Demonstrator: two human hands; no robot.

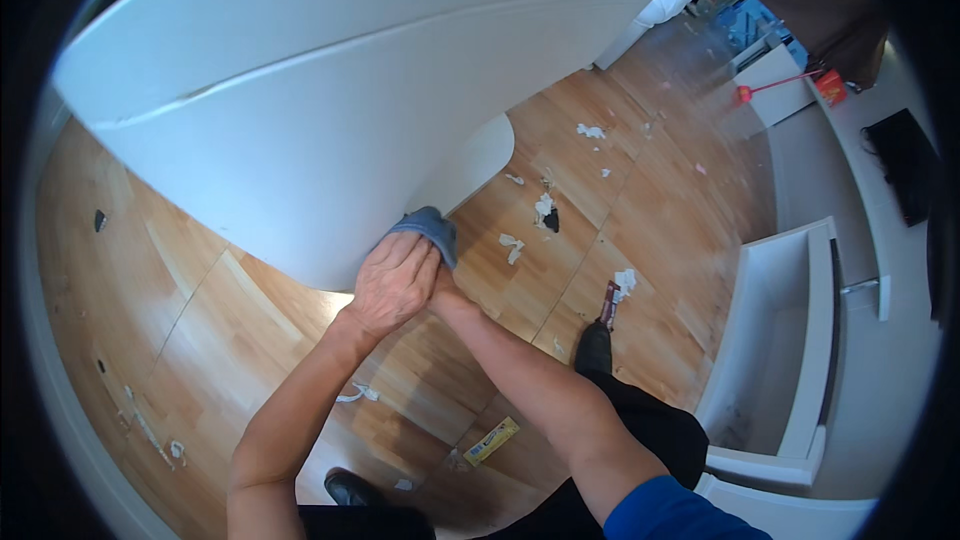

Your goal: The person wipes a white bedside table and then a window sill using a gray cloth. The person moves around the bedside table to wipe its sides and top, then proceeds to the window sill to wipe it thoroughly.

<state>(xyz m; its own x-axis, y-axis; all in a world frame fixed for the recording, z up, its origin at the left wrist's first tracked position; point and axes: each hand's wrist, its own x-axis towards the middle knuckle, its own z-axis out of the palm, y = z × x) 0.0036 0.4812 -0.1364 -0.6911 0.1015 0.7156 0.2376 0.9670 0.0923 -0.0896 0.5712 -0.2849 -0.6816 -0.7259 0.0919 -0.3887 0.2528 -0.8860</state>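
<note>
A grey-blue cloth (429, 223) is bunched at the near edge of a large white furniture panel (300, 150). My left hand (396, 274) lies over the cloth, fingers bent around it against the panel. Tucked in beside and below it is my right hand (445, 289), its wrist showing but most of its fingers hidden by the left hand and the cloth. A raised seam runs across the panel's surface. Behind the cloth, a rounded white support (487, 150) stands on the floor under the panel.
Paper scraps (511, 247) litter the wood-look floor (540, 285). A yellow wrapper (491, 441) lies between my feet, and a dark red wrapper (610, 304) by my right shoe (592, 346). On the right, an open white drawer (765, 360) juts from a cabinet carrying a black device (900, 165).
</note>
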